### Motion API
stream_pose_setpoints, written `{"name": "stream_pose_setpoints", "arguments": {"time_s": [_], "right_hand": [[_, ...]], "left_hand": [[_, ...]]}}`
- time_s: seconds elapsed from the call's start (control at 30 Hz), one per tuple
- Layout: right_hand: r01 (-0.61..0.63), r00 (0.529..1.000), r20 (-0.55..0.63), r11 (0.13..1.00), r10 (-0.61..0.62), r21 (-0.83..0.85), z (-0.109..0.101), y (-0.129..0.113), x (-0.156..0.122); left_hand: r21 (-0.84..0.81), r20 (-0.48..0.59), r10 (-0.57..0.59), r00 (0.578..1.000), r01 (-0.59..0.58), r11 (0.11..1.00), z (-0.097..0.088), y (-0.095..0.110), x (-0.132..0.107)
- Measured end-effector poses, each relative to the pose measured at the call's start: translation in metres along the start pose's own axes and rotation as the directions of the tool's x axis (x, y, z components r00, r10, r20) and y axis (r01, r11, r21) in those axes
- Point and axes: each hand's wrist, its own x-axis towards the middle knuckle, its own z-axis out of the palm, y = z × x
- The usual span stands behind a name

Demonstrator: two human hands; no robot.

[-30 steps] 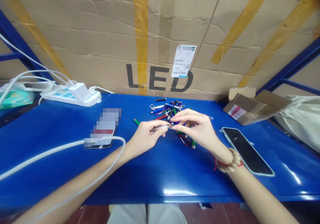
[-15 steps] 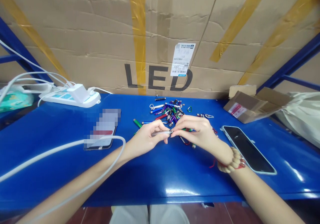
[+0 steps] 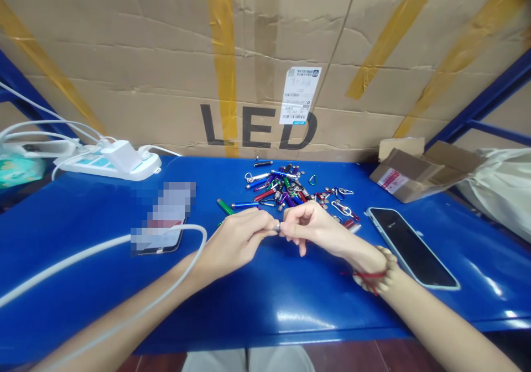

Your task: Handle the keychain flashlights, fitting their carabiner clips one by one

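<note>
Over the near side of a pile, my left hand (image 3: 240,234) and my right hand (image 3: 313,224) meet with their fingertips pinched together. Between them shows the end of a silver mini flashlight (image 3: 277,226); most of its slim metal tube is hidden in my left fingers. My right thumb and forefinger close on its end. Just beyond lie mini flashlights (image 3: 265,195) in red, blue, purple, black and green, mixed with carabiner clips (image 3: 341,208). A green tube (image 3: 224,206) rests beside my left hand. Small round silver pieces lie among the clips.
A phone with a blurred screen (image 3: 166,217) lies left, under a looping white cable (image 3: 95,245). Another phone (image 3: 410,247) is at right. A power strip (image 3: 91,164), a small open carton (image 3: 409,176) and a large LED-marked box (image 3: 166,73) stand behind on the blue table (image 3: 249,305).
My left hand has turned over, back upward, hiding most of the silver flashlight. My right hand has rolled and shifted slightly left and down, still pinching at the end. The view has shifted slightly.
</note>
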Motion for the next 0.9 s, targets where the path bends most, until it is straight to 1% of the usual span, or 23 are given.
{"name": "stream_pose_setpoints", "arguments": {"time_s": [0.03, 0.07, 0.1, 0.17, 0.27, 0.33, 0.4, 0.47, 0.53, 0.57, 0.63, 0.67, 0.77, 0.83, 0.9], "right_hand": [[-0.043, 0.999, 0.036, 0.996, 0.040, 0.073, 0.000, -0.001, 0.000], [-0.064, 0.997, 0.056, 0.990, 0.057, 0.126, 0.000, -0.002, 0.000], [-0.071, 0.996, 0.058, 0.984, 0.062, 0.161, 0.000, -0.002, 0.000], [-0.069, 0.997, 0.036, 0.983, 0.064, 0.172, 0.000, -0.004, 0.000], [-0.042, 0.998, -0.041, 0.996, 0.045, 0.082, -0.001, -0.006, 0.000], [-0.017, 0.995, -0.095, 1.000, 0.015, -0.016, -0.002, -0.007, 0.000], [0.032, 0.987, -0.154, 0.993, -0.050, -0.118, -0.004, -0.006, 0.000], [0.111, 0.961, -0.225, 0.970, -0.161, -0.217, -0.005, -0.006, 0.000], [0.221, 0.910, -0.269, 0.918, -0.316, -0.330, -0.006, -0.007, 0.001], [0.278, 0.878, -0.267, 0.877, -0.398, -0.393, -0.007, -0.007, 0.001], [0.376, 0.815, -0.223, 0.780, -0.535, -0.499, -0.008, -0.008, 0.000], [0.411, 0.791, -0.192, 0.737, -0.581, -0.537, -0.008, -0.008, 0.000], [0.474, 0.750, -0.104, 0.640, -0.653, -0.605, -0.010, -0.007, 0.001], [0.496, 0.739, -0.042, 0.585, -0.673, -0.642, -0.011, -0.004, 0.001], [0.506, 0.738, -0.001, 0.553, -0.675, -0.662, -0.011, -0.001, 0.002]], "left_hand": [[-0.002, -0.015, 0.009, 1.000, -0.009, 1.000, 0.000, 0.001, 0.000], [-0.020, -0.030, -0.008, 1.000, 0.007, 1.000, 0.000, 0.002, 0.001], [-0.054, -0.038, -0.047, 0.998, 0.044, 0.998, 0.000, 0.003, 0.001], [-0.146, -0.022, -0.156, 0.987, 0.151, 0.978, 0.001, 0.006, 0.003], [-0.217, 0.014, -0.267, 0.964, 0.263, 0.940, 0.001, 0.009, 0.006], [-0.226, -0.002, -0.312, 0.950, 0.304, 0.925, 0.002, 0.010, 0.007], [-0.250, -0.017, -0.357, 0.934, 0.342, 0.906, 0.003, 0.010, 0.009], [-0.286, -0.024, -0.395, 0.919, 0.372, 0.883, 0.003, 0.010, 0.011], [-0.318, -0.018, -0.426, 0.905, 0.398, 0.860, 0.001, 0.010, 0.012], [-0.334, -0.011, -0.439, 0.898, 0.411, 0.848, 0.001, 0.010, 0.012], [-0.361, 0.011, -0.460, 0.888, 0.433, 0.826, 0.000, 0.009, 0.012], [-0.369, 0.025, -0.467, 0.884, 0.442, 0.818, 0.000, 0.009, 0.012], [-0.353, 0.062, -0.456, 0.888, 0.447, 0.822, 0.001, 0.007, 0.011], [-0.311, 0.070, -0.417, 0.906, 0.417, 0.854, 0.004, 0.004, 0.009], [-0.248, 0.056, -0.365, 0.929, 0.367, 0.897, 0.006, 0.001, 0.006]]}}
